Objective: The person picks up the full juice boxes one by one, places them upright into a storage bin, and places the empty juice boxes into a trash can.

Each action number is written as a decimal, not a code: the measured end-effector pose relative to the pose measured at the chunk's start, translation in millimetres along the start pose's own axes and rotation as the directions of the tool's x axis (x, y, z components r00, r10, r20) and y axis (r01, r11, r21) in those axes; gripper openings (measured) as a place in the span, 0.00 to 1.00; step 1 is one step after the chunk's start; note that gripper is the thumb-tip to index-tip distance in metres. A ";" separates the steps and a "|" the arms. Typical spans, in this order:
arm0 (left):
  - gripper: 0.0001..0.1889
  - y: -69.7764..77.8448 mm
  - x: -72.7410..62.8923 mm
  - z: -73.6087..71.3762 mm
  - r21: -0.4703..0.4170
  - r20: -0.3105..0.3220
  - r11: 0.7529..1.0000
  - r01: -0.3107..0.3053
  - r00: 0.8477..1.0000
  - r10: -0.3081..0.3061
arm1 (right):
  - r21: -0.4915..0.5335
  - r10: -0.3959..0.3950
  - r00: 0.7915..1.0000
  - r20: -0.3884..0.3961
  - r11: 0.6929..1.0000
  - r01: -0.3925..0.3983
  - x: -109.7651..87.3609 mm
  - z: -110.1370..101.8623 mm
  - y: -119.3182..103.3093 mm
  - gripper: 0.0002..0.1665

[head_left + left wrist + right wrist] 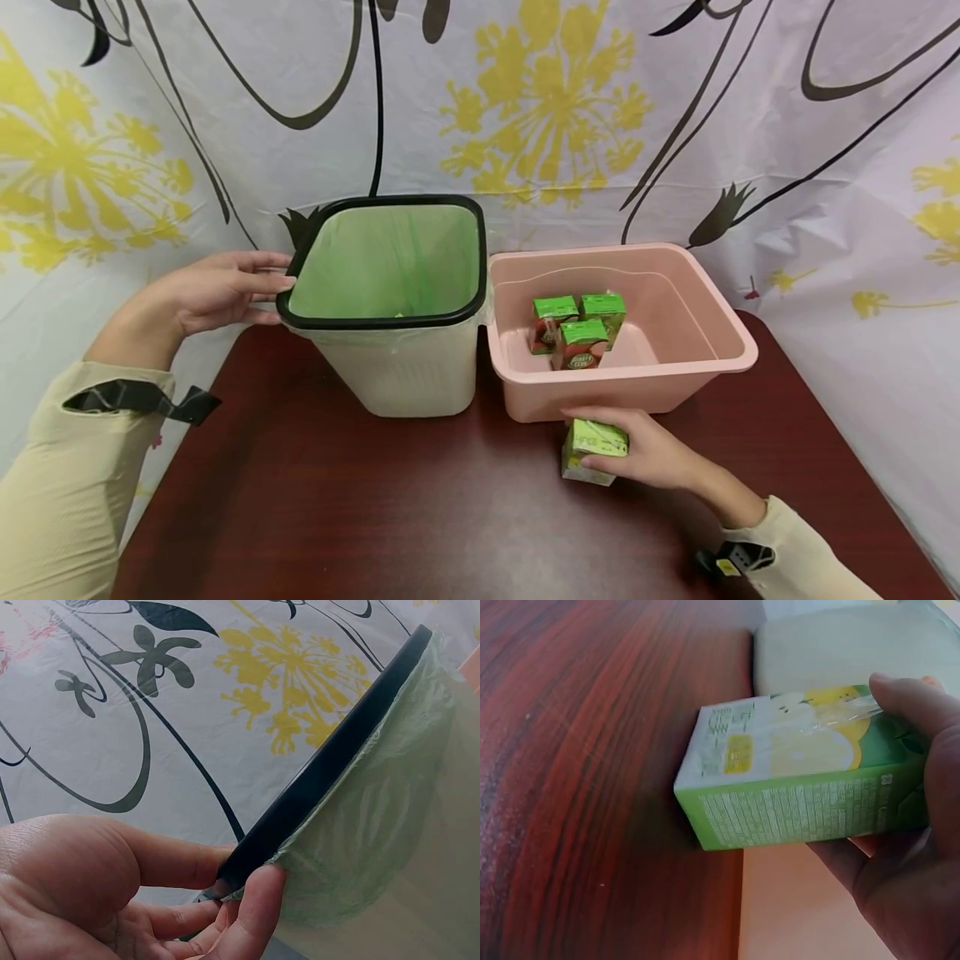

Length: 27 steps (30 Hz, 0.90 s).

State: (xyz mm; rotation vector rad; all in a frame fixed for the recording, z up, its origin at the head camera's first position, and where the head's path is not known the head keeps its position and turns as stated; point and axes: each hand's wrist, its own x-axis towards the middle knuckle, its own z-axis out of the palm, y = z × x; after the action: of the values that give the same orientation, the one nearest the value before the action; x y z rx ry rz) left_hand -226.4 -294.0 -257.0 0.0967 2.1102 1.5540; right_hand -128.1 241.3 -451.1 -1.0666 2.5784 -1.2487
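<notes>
My left hand [228,292] pinches the black rim [382,322] of a whitish wastebasket [408,375] at its left side. In the left wrist view, thumb and fingers close about that rim [322,776], where a thin green bag liner [367,832] folds over. A small green-and-white juice carton [588,454] with fruit pictures is gripped by my right hand [645,450], in front of the pink basin [577,398]. Seen from the right wrist, the carton [787,772] stands upright on or just above the tabletop; I cannot tell which. The fingers on its far side are mostly hidden.
Inside the basin, toward its left, sit 3 small red-and-green juice cartons [583,346]. The wastebasket and basin stand side by side at the back of a dark red-brown table [360,508]. Behind them hangs a white cloth [540,125] with yellow flowers.
</notes>
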 end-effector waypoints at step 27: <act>0.37 -0.7 2.0 -1.8 0.006 0.010 1.000 -0.004 1.000 0.004 | -0.146 -0.180 0.983 0.034 0.972 0.183 45.4 -93.2 -120.1 0.37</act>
State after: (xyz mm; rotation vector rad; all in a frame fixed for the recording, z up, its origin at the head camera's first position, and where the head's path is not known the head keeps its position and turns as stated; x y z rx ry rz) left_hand -228.7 -295.1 -258.0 0.1109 2.1079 1.5465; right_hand -129.1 223.5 -293.4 -1.3637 2.6443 -1.0857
